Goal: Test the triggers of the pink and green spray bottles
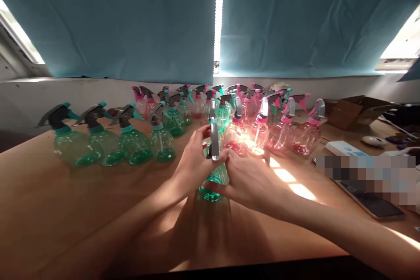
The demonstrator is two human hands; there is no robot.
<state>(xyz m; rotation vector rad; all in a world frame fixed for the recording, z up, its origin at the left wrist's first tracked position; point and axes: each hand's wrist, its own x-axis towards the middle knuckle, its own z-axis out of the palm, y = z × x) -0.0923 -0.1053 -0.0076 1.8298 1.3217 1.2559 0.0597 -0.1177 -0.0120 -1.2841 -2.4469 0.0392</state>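
Observation:
A clear green spray bottle (213, 188) stands upright on the wooden table (138, 218) right in front of me. My left hand (197, 157) is closed around its dark spray head, near the neck. My right hand (244, 175) wraps the bottle's upper body from the right, its thumb low across the front. The grey top of the spray head (215, 142) points toward me, and the fingers hide much of the neck. Just beyond my hands is a pink spray bottle (234, 133). To the left, a green spray bottle (163, 144) stands at the end of a row.
Several green bottles (134, 144) line the left, several pink ones (305, 135) the right, with mixed rows behind. At the right are a cardboard box (356, 111), a white mouse (374, 141), a white box (344, 148) and a phone (374, 205). Blue curtains (131, 22) hang behind.

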